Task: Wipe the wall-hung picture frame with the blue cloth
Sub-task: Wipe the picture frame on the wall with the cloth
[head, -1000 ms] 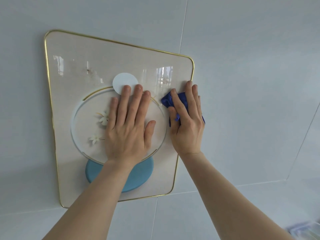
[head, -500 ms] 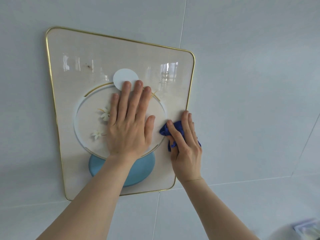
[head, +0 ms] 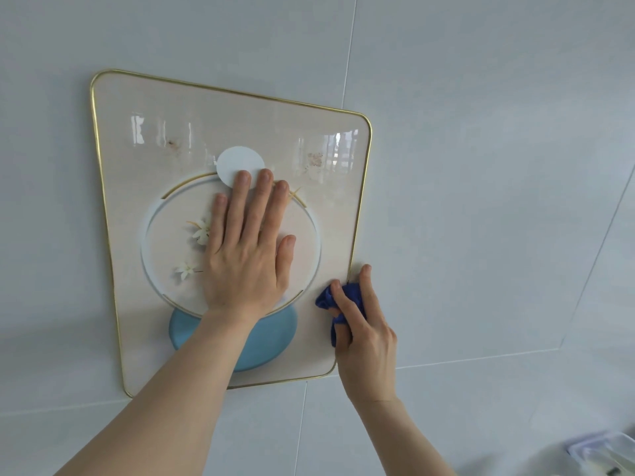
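Observation:
A gold-rimmed picture frame [head: 144,108] hangs on the pale tiled wall; it shows a ring, small white flowers and a blue disc. Brownish smudges mark its glossy upper part. My left hand [head: 247,249] lies flat on the middle of the picture, fingers spread. My right hand [head: 367,334] presses a bunched blue cloth [head: 343,297] against the frame's lower right edge. Most of the cloth is hidden under the fingers.
Grey wall tiles [head: 481,166] surround the frame on all sides. A clear plastic container [head: 604,451] shows at the bottom right corner.
My right hand has slid the blue cloth down the frame's right side, from near the upper right to the lower right. My left hand has stayed flat on the picture.

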`<state>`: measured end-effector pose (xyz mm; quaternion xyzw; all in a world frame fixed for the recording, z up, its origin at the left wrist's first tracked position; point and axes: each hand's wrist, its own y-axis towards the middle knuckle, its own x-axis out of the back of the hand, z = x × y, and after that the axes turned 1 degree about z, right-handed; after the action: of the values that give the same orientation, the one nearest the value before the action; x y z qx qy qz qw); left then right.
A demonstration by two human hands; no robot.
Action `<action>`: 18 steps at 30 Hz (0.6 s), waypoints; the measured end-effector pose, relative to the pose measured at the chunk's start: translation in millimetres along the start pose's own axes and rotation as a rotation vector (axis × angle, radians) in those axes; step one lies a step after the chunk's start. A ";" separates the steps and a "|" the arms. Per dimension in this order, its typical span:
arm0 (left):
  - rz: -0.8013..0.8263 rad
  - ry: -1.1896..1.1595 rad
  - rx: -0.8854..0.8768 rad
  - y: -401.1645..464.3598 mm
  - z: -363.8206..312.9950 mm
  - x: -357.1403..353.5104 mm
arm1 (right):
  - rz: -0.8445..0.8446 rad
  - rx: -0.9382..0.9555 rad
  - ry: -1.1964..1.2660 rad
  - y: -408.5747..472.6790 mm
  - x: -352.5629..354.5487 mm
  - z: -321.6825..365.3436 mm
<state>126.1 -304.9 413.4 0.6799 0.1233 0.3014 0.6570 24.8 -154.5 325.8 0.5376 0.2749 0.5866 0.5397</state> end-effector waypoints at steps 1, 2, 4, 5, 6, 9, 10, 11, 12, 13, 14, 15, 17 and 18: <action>0.001 0.000 -0.001 0.1 0.0 0.0 | -0.016 -0.026 0.015 -0.7 3.1 -0.2; 0.000 0.000 -0.001 0.1 -0.2 -0.1 | -0.047 -0.058 0.052 0.3 6.5 0.0; -0.003 0.001 0.002 0.2 -0.3 -0.6 | -0.122 -0.151 0.149 10.5 15.5 4.4; -0.003 0.002 0.005 -0.1 -0.3 -0.9 | -0.154 -0.195 0.204 19.7 21.3 9.0; -0.005 0.005 0.006 -0.4 -0.1 -1.1 | -0.186 -0.219 0.258 31.8 27.5 15.1; -0.016 0.016 0.000 0.1 0.6 -1.2 | -0.282 -0.155 0.360 79.0 42.3 36.2; -0.018 0.016 -0.003 0.4 0.8 -1.1 | -0.296 -0.106 0.393 97.2 45.5 43.4; -0.018 0.015 -0.005 0.4 1.1 -1.1 | -0.299 -0.056 0.423 115.3 47.9 50.4; -0.018 0.013 -0.008 0.6 1.2 -1.2 | -0.303 -0.011 0.444 132.3 49.2 57.1; -0.019 0.011 -0.012 0.7 1.3 -1.3 | -0.310 0.031 0.449 148.1 49.9 63.8; -0.021 0.010 -0.014 0.9 1.4 -1.5 | -0.318 0.069 0.441 161.5 50.1 71.2; -0.024 0.009 -0.012 0.8 1.5 -1.7 | -0.325 0.100 0.418 172.3 49.1 78.5; -0.026 0.002 -0.006 0.7 2.2 -1.4 | -0.348 0.174 0.313 187.8 40.5 86.5; -0.021 -0.003 -0.006 0.9 2.2 -0.9 | -0.346 0.213 0.232 192.7 34.4 88.0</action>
<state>126.5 -307.3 414.2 0.6769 0.1287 0.2939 0.6624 46.8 -196.5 535.1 0.4654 0.4834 0.5110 0.5372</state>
